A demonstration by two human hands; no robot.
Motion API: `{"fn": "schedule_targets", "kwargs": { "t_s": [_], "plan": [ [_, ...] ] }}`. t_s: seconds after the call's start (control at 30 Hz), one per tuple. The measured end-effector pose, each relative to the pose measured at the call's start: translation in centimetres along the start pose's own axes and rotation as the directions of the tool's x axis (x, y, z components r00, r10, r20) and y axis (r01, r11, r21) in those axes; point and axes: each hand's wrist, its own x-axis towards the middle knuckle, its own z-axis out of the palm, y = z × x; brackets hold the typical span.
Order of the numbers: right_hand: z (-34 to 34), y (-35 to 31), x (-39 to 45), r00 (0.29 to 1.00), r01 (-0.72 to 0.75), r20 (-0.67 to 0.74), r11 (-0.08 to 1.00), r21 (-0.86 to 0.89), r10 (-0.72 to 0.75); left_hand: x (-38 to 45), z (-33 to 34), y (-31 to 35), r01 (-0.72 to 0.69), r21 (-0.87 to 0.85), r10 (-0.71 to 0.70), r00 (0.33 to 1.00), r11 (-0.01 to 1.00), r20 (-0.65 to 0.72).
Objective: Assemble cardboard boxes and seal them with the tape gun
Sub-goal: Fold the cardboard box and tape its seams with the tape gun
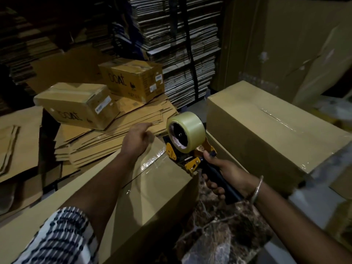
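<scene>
A large plain cardboard box (148, 189) lies in front of me with clear tape along its top seam. My left hand (138, 139) rests on the box's far top corner, fingers loosely extended. My right hand (222, 176) grips the black handle of a yellow tape gun (190, 149) carrying a roll of clear tape. The gun's front sits at the box's right top edge, where the tape strip ends.
A second taped box (270, 128) stands to the right. Flattened cartons (114, 138) are piled beyond my left hand, with two small printed boxes (76, 103) on them. Tall stacks of flat cardboard (181, 50) fill the back. A marbled floor (219, 225) shows between the boxes.
</scene>
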Motion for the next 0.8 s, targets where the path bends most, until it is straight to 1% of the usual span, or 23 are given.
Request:
{"fn": "schedule_targets", "kwargs": {
  "t_s": [0.03, 0.07, 0.1, 0.17, 0.23, 0.37, 0.47, 0.6, 0.7, 0.8],
  "plan": [
    [0.1, -0.1, 0.0, 1.0, 0.0, 0.002, 1.0, 0.0, 0.0, 0.0, -0.4, 0.2, -0.138, -0.033, 0.139, 0.989, 0.99, 0.05],
    [0.1, -0.1, 0.0, 1.0, 0.001, 0.003, 1.0, 0.004, -0.001, 0.1, -0.6, 0.2, -0.267, -0.04, 0.27, 0.957, 0.963, 0.107],
    [0.1, -0.1, 0.0, 1.0, 0.0, -0.002, 1.0, 0.007, 0.0, 0.2, -0.8, 0.1, -0.344, -0.036, 0.345, 0.923, 0.938, 0.171],
    [0.2, 0.1, 0.1, 1.0, -0.005, -0.024, 1.0, 0.011, 0.005, 0.6, -1.0, -0.1, -0.385, -0.012, 0.374, 0.887, 0.923, 0.272],
    [0.3, 0.1, 0.2, 0.999, -0.007, -0.039, 1.0, 0.01, 0.007, 0.8, -1.1, -0.4, -0.388, 0.004, 0.366, 0.873, 0.922, 0.323],
    [0.5, -0.7, 0.6, 0.999, -0.021, -0.03, 1.0, -0.014, 0.021, 1.1, -1.6, -1.4, -0.352, 0.015, 0.324, 0.875, 0.936, 0.361],
    [1.3, -1.9, 1.8, 0.996, -0.055, -0.069, 0.994, -0.097, 0.049, 1.3, -2.0, -3.1, -0.33, 0.011, 0.305, 0.883, 0.944, 0.358],
    [2.2, -3.2, 3.1, 0.999, -0.024, -0.036, 0.983, -0.183, 0.018, 0.6, -3.0, -4.2, -0.263, -0.029, 0.258, 0.912, 0.964, 0.32],
    [2.0, -3.3, 2.9, 0.999, -0.049, -0.024, 0.979, -0.196, 0.045, 0.5, -3.2, -4.2, -0.199, -0.032, 0.198, 0.915, 0.979, 0.352],
    [0.6, -2.3, 1.4, 0.997, -0.076, 0.004, 0.983, -0.169, 0.077, 0.5, -3.2, -4.3, -0.171, 0.0, 0.159, 0.918, 0.985, 0.363]
  ]
}}
